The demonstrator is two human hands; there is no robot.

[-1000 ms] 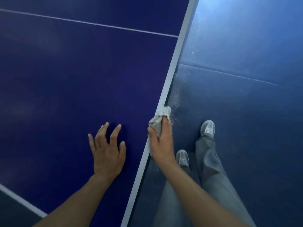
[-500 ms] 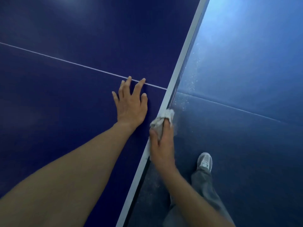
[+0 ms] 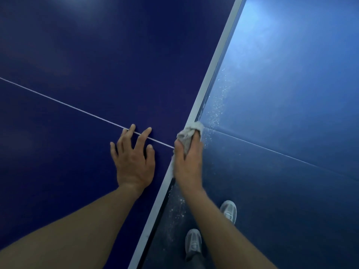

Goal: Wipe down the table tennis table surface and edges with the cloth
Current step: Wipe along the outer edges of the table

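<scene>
The dark blue table tennis table [image 3: 87, 65] fills the left of the view, with a thin white centre line [image 3: 68, 104] across it. Its white edge band [image 3: 211, 76] runs diagonally from the top right to the bottom middle. My right hand [image 3: 187, 164] grips a crumpled grey cloth [image 3: 187, 133] and presses it against that edge, right where the centre line meets it. My left hand [image 3: 134, 158] lies flat on the tabletop just left of the edge, fingers spread, fingertips on the centre line.
Right of the edge is a blue floor [image 3: 291, 94] with a seam line and a trail of pale dust specks [image 3: 217, 105] along the table side. My two grey shoes [image 3: 229, 211] stand on it close to the table.
My right hand has slid the cloth forward along the edge to the centre line. My left hand sits where it was on the line after moving forward earlier. The feet have stepped forward.
</scene>
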